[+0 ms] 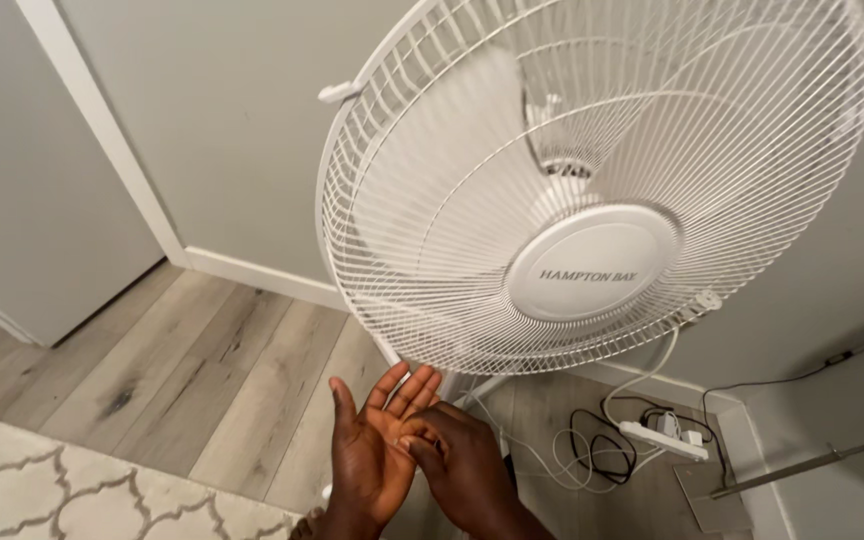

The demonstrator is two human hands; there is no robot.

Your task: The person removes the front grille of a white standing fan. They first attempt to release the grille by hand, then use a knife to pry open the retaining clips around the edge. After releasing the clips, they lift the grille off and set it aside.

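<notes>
**Two hands meet just below a white pedestal fan**

A white pedestal fan (592, 180) fills the upper right of the view, its round wire cage tilted so the face looks down and toward the camera. The blades behind the grille show only as pale shapes, and a round white hub cap sits low and right of the cage's centre. A small clip sticks out at the cage's upper left rim. The fan stands on a grey wood-plank floor (202, 370) near a grey wall with white baseboard; a patterned pale rug (72, 480) lies at lower left.

The fan is directly above and slightly right of both hands, its lower cage rim just beyond the fingertips but apart from them. The left hand (372, 455) lies palm up, fingers spread and pointing toward that rim, so it is the nearer one; its grip is wide and holds nothing. The right hand (462, 465) rests its curled fingers on the left palm, also empty.

To the right, a white power strip (664, 438) and tangled cords lie on the floor.
</notes>
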